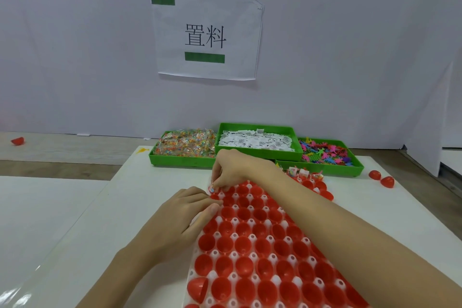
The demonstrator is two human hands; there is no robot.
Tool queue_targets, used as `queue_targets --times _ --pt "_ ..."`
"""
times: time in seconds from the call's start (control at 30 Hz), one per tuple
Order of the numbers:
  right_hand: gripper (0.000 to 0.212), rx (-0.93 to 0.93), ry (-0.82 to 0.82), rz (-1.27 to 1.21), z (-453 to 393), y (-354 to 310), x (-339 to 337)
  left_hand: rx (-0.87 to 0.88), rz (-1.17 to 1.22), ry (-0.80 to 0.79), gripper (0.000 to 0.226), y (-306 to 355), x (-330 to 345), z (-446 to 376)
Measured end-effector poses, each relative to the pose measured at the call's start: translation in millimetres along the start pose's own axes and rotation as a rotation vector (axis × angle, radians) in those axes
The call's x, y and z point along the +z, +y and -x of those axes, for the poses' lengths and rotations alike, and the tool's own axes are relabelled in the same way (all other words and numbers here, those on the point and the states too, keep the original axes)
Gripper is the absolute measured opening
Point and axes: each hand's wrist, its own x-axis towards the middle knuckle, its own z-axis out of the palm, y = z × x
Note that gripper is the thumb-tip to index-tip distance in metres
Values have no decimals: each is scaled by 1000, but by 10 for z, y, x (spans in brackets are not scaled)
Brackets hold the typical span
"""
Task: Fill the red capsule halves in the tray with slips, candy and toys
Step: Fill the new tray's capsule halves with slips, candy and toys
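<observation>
Head view: white tray [200, 252] of red capsule halves [246, 245] runs from 6 o'clock up to centre on the white tabletop [120, 207]. Most cups look empty; a few at the tray's far right end, near 2 o'clock, hold slips and coloured bits.

Right hand [237, 167] reaches across to the tray's far left corner, fingertips pinching a small multicoloured piece, probably a candy packet, over a corner cup. Left hand [185, 210] lies at the tray's left edge, fingers curled; whether it holds anything I cannot tell.

Step judged: filling the far row, early in the job. Next move calls for releasing the piece into the cup, then reaching to 12 o'clock for more.

Around: three green bins at 12–1 o'clock: candy bin [185, 147], slip bin [257, 144], toy bin [325, 154]. Loose red halves [382, 177] at 3 o'clock, one more [18, 141] at 9 o'clock. Paper sign [206, 36] on the wall. One half [198, 289] sits tipped in the near row.
</observation>
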Motion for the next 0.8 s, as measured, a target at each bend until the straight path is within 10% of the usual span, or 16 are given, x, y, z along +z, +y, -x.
queue_targets --times 0.53,0.63,0.8 --pt "39 146 -84 281 -206 -195 5 -5 5 -16 62 -30 10 16" --pt "40 135 -192 47 -127 -62 -74 -10 3 -8 66 -23 -4 18" --pt "18 -34 72 -321 315 256 -198 -38 61 28 60 -44 -4 20"
